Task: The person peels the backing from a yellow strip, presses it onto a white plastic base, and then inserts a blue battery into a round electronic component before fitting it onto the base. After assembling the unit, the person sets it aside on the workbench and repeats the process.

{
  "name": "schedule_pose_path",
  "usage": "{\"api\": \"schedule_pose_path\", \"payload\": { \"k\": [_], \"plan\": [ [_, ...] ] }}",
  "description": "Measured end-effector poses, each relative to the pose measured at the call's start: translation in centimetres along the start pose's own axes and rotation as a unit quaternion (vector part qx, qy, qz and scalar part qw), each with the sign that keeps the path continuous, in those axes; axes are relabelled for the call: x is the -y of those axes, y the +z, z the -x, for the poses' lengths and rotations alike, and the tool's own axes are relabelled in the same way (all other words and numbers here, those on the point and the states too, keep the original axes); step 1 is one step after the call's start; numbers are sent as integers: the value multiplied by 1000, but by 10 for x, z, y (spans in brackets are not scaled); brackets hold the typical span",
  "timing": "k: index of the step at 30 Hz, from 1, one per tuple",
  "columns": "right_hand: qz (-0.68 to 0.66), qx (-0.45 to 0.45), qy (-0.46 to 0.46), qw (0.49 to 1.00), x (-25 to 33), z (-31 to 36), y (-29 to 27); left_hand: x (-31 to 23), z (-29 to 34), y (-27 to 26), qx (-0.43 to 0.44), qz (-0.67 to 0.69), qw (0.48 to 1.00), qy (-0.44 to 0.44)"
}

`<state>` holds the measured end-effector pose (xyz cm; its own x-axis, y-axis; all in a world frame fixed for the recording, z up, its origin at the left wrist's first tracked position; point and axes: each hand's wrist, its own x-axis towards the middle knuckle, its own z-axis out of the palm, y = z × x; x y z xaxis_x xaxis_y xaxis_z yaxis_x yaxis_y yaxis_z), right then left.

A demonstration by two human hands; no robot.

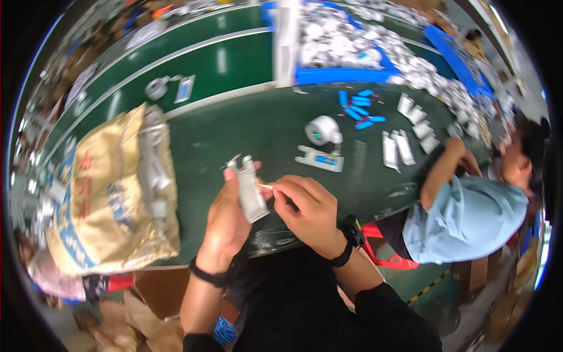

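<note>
My left hand (pixel 227 216) is closed around a white plastic casing (pixel 251 196), long and flat with two prongs at its far end. Close to the casing's right side, my right hand (pixel 308 206) pinches a thin yellowish piece (pixel 265 186), too small to name. Beyond my right hand lies another white casing (pixel 319 159) with a blue cell in it, and a round white unit (pixel 323 130) sits just behind, seemingly joined to it.
A large tan woven sack (pixel 97 193) holding white parts stands at the left. Several blue cells (pixel 359 110) and white casings (pixel 397 149) lie to the right. A blue bin (pixel 346 75) of white units stands behind. A co-worker in a light blue shirt (pixel 475 217) sits at the right.
</note>
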<state>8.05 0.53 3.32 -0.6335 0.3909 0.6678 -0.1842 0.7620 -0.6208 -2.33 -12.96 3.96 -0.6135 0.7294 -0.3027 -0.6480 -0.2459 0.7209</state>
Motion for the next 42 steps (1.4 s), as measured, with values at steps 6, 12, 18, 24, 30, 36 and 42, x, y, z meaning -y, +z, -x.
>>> {"api": "schedule_pose_path", "payload": {
  "k": [6, 12, 18, 24, 30, 36, 42],
  "plan": [
    [-48, -197, 133, 970, -51, 43, -100, 67, -46, 88, 19, -61, 996, -68],
    [-144, -290, 226, 919, -91, 85, -121, 170, -152, 164, 3, -153, 988, -10],
    [-160, -286, 244, 913, -106, 94, -119, 200, -172, 181, -17, -357, 927, 117],
    [-163, -278, 258, 911, -113, 100, -111, 164, -150, 144, 109, -623, 742, 223],
    [-3, -343, 296, 892, -133, 130, -122, 212, -164, 179, 126, -475, 807, 327],
    [-156, -294, 348, 877, -117, 116, -126, 177, -113, 155, 131, -431, 866, 218],
    [-405, -135, 290, 856, -56, 86, -93, 100, -16, 97, 185, -454, 800, 347]
  ]
}}
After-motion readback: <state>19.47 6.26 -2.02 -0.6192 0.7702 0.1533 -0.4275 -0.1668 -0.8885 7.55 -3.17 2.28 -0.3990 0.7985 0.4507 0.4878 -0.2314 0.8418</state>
